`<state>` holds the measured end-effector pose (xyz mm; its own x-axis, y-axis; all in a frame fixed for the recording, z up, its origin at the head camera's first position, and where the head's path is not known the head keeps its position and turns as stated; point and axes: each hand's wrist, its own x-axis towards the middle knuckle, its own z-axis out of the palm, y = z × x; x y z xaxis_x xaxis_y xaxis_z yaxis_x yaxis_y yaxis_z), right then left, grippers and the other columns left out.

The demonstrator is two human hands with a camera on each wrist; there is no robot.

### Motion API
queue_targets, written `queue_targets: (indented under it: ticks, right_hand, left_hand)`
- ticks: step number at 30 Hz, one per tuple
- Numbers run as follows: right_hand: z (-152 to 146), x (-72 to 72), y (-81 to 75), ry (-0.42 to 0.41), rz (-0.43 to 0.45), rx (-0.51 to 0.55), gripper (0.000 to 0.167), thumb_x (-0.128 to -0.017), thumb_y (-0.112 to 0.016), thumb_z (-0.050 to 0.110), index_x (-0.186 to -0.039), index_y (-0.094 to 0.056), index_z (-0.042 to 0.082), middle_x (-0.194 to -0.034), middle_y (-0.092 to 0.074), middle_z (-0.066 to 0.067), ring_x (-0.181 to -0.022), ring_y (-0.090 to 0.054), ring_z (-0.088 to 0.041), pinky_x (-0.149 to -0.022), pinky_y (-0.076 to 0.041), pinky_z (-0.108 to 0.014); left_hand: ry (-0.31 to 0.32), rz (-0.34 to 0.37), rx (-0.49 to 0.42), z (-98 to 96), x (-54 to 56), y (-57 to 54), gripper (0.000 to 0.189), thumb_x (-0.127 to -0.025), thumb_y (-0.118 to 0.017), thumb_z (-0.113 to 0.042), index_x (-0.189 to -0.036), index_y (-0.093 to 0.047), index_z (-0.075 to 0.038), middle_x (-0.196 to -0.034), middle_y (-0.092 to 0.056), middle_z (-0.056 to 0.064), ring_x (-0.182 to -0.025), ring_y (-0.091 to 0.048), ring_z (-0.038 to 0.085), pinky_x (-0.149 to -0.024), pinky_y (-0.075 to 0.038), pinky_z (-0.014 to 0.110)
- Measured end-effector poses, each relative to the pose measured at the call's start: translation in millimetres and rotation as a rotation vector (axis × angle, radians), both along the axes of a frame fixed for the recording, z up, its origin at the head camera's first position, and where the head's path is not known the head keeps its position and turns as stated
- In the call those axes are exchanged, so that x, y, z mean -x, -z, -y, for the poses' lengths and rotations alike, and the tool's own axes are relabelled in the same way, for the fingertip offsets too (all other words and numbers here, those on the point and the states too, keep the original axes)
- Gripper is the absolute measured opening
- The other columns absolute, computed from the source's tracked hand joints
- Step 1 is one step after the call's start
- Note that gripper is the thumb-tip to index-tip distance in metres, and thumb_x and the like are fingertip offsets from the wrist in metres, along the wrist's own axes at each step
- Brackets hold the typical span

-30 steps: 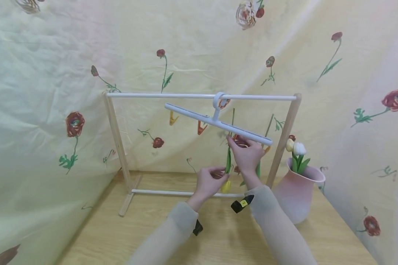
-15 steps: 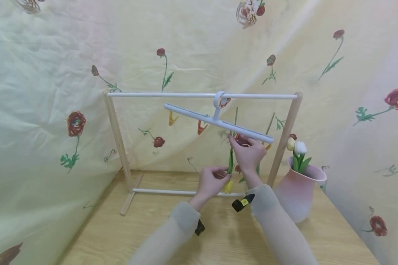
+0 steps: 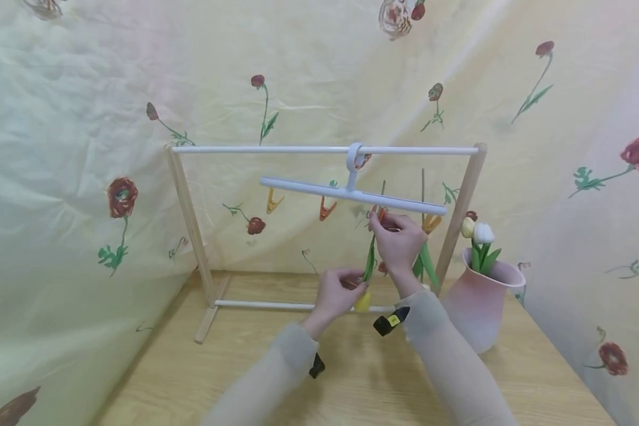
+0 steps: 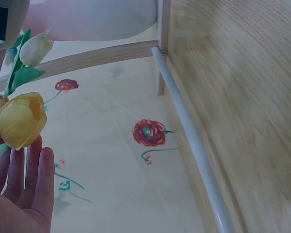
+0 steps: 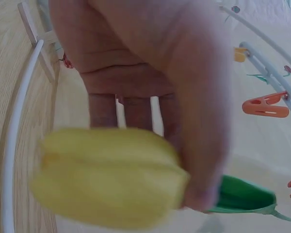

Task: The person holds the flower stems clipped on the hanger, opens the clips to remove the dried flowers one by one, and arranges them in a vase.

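Observation:
My left hand [image 3: 341,296] pinches a yellow tulip [image 3: 362,302] just above its bloom; the flower hangs head down. In the right wrist view this same left hand [image 5: 136,73] fills the top, its thumb on the stem behind the blurred yellow bloom [image 5: 109,177]. Higher up, my right hand [image 3: 401,242] pinches an orange clip [image 3: 381,213] on the pale blue hanger [image 3: 309,190]. The tulip's stem reaches up by that clip; whether the clip grips it is hidden by the fingers. The hanger tilts slightly, right end lower.
The hanger hooks over a white rail [image 3: 255,149] of a wooden-legged rack. Orange [image 3: 326,209] and yellow [image 3: 273,202] clips dangle at left. At right, a yellow clip [image 3: 431,223] holds an upside-down white tulip [image 4: 37,48]. A pink vase [image 3: 474,313] with tulips stands beside the rack.
The hanger has swung closer to level: its right end rose and its left end dropped. The right-hand yellow clip and its hanging tulip show more now. Both hands keep their holds.

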<state>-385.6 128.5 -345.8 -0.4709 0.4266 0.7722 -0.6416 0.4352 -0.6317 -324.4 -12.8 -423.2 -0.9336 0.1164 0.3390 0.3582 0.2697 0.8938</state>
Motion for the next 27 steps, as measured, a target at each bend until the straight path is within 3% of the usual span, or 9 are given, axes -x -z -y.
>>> queue_targets:
  ticks: [8,14,17,21,24,27]
  right_hand:
    - [-3.8,3.6,-7.9,-0.037,0.040,-0.034,0.021,-0.087,-0.087,0.026,-0.087,-0.086,0.005,-0.079,-0.080,-0.016,-0.062,-0.062,0.016,-0.061,-0.052,-0.004]
    - [-7.6,-9.6,7.5,-0.088,0.153,-0.074,0.023,-0.085,-0.089,0.024,-0.086,-0.083,0.002,-0.077,-0.080,-0.015,-0.059,-0.061,0.014,-0.058,-0.053,-0.007]
    - [-9.4,-11.4,13.2,-0.106,0.173,-0.095,0.024,-0.085,-0.089,0.023,-0.089,-0.083,0.000,-0.081,-0.081,-0.017,-0.062,-0.066,0.012,-0.060,-0.055,-0.008]
    - [-16.0,-11.0,12.0,-0.117,0.165,-0.163,0.024,-0.088,-0.087,0.019,-0.101,-0.083,-0.001,-0.090,-0.082,-0.019,-0.072,-0.079,-0.011,-0.063,-0.055,-0.005]
    - [-21.2,-15.4,13.7,-0.113,0.132,-0.279,0.022,-0.090,-0.083,0.010,-0.107,-0.081,-0.002,-0.094,-0.082,-0.020,-0.077,-0.081,-0.029,-0.065,-0.054,-0.004]
    - [-23.3,-26.1,17.6,-0.115,0.066,-0.482,0.018,-0.089,-0.081,0.003,-0.106,-0.081,-0.001,-0.092,-0.082,-0.018,-0.074,-0.080,-0.029,-0.064,-0.058,-0.010]
  left_hand:
    - [0.061,-0.013,0.192,36.6,-1.7,8.7,0.020,-0.092,-0.080,-0.011,-0.112,-0.081,-0.010,-0.095,-0.081,0.004,-0.079,-0.070,0.009,-0.075,-0.060,0.024]
    - [0.154,0.022,0.349,72.9,-23.7,29.6,0.016,-0.092,-0.079,-0.006,-0.108,-0.082,-0.009,-0.089,-0.077,-0.001,-0.076,-0.066,0.005,-0.068,-0.058,0.019]
    - [0.179,0.006,0.422,86.0,-32.3,34.4,0.015,-0.092,-0.079,-0.005,-0.105,-0.083,-0.010,-0.086,-0.077,-0.003,-0.074,-0.065,0.001,-0.066,-0.056,0.018]
    - [0.191,-0.060,0.512,95.9,-34.6,28.0,0.014,-0.092,-0.080,-0.006,-0.104,-0.083,-0.012,-0.085,-0.077,-0.005,-0.072,-0.063,-0.004,-0.068,-0.055,0.016]
    - [0.212,-0.101,0.567,102.7,-35.5,19.7,0.014,-0.092,-0.079,-0.005,-0.104,-0.083,-0.011,-0.086,-0.079,-0.005,-0.074,-0.065,-0.005,-0.072,-0.056,0.015]
    - [0.218,-0.108,0.621,113.2,-38.6,10.8,0.015,-0.092,-0.079,-0.005,-0.105,-0.083,-0.012,-0.088,-0.078,-0.007,-0.077,-0.065,-0.006,-0.075,-0.055,0.015]
